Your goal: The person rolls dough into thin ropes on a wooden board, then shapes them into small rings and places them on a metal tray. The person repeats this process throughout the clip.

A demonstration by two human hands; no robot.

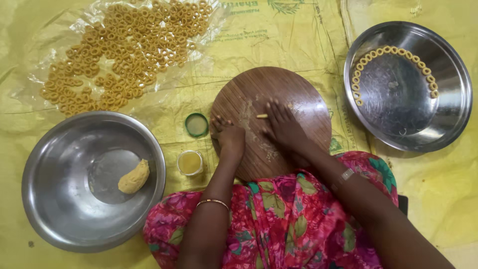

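Note:
A round wooden board (pixel 294 94) lies in front of me on a yellow sheet. My right hand (pixel 283 125) lies flat on it with fingers spread, pressing a thin roll of yellow dough (pixel 262 116) whose end sticks out by the fingertips. My left hand (pixel 229 135) rests curled on the board's left part, and I cannot tell if it holds anything. A lump of yellow dough (pixel 134 177) sits in a steel bowl (pixel 59 209) at the left.
A steel plate (pixel 448 114) at the right carries a curved row of dough rings (pixel 393 52). Many dough rings (pixel 124 50) lie on clear plastic at the top left. A small open jar (pixel 189 162) and its green lid (pixel 196 124) stand beside the board.

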